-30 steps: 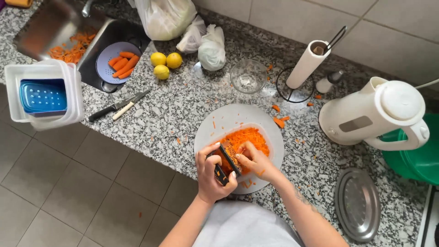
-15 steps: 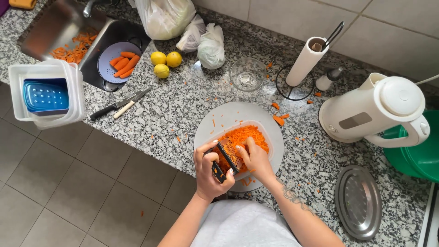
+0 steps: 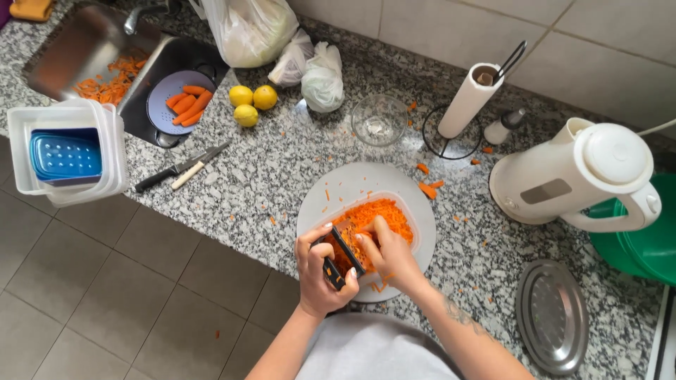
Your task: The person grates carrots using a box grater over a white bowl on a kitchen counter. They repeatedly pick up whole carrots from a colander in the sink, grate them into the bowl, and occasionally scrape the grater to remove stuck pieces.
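My left hand [image 3: 320,271] grips a small black grater [image 3: 343,255] with an orange handle, held tilted over a clear plastic tub [image 3: 408,214] of grated carrot [image 3: 377,218]. My right hand [image 3: 391,257] presses a carrot piece against the grater's upper face; the piece is mostly hidden under my fingers. The tub sits on a round white board [image 3: 352,184] near the counter's front edge. Carrot shreds lie scattered about the board.
To the left lie two knives [image 3: 182,167], three lemons [image 3: 249,104], a blue colander of peeled carrots [image 3: 184,104] in the sink and stacked plastic boxes [image 3: 67,151]. A glass bowl [image 3: 379,119], paper-towel roll [image 3: 470,102], white kettle [image 3: 584,176] and metal tray [image 3: 553,317] stand around.
My right hand has slid a little along the grater. The left hand and grater stay in nearly the same place over the tub.
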